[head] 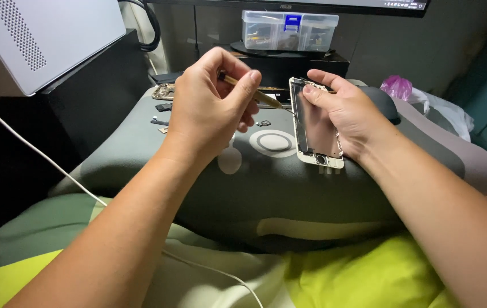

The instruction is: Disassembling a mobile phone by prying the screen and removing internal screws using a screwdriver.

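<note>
On top of the grey cushion, the left hand is pinching a thin brass-coloured tool between thumb and fingers, its tip touching the left edge of the opened phone. Right hand is steadying that phone, fingers curling over its top and right side so it's sitting tilted on the cushion. Small loose parts are lying behind the left hand, and a clear plastic parts box is sitting further back under the monitor.
</note>
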